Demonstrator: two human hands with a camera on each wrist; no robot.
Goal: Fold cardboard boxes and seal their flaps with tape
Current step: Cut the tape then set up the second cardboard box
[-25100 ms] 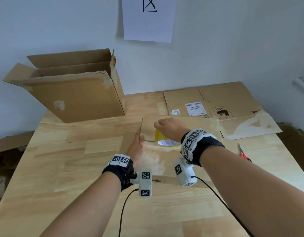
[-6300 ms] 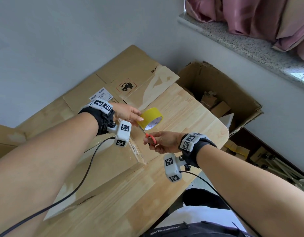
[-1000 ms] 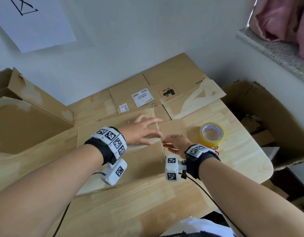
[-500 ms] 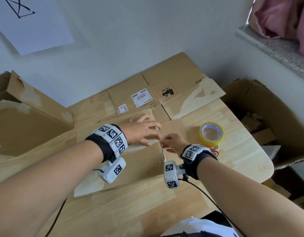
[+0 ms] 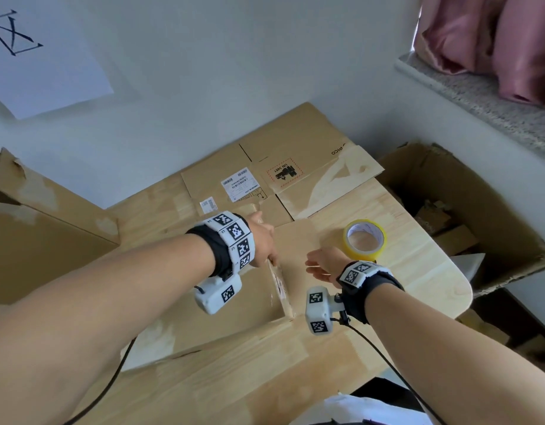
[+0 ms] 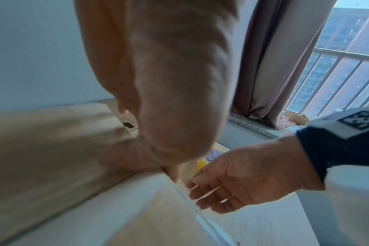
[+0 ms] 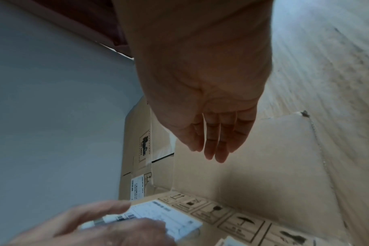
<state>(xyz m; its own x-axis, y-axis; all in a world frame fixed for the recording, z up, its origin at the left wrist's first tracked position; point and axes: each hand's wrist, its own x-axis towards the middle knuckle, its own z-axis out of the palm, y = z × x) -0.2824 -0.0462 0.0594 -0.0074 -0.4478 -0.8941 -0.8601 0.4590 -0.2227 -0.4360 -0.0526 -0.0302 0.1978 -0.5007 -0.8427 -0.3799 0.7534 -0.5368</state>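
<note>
A flattened cardboard box [image 5: 262, 302] lies on the wooden table [image 5: 265, 363], with its right end lifted off the surface. My left hand [image 5: 263, 240] grips that raised edge, fingers curled over the labelled face [image 7: 179, 221], where the left hand [image 7: 105, 224] shows at the bottom. My right hand [image 5: 318, 265] hovers open just right of the edge, above a flap [image 5: 295, 240], holding nothing; its fingers [image 7: 213, 141] are straight. The yellow tape roll [image 5: 364, 239] lies flat on the table beyond the right wrist.
Another flattened box [image 5: 265, 173] with shipping labels lies at the back against the wall. A large open box [image 5: 50, 234] stands at the left. An open carton [image 5: 449, 210] of scraps sits on the floor beyond the table's rounded right edge [image 5: 449, 271].
My left hand slid from lying flat on the box top to its right edge and took hold of it, raising it. My right hand came off the seam and opened.
</note>
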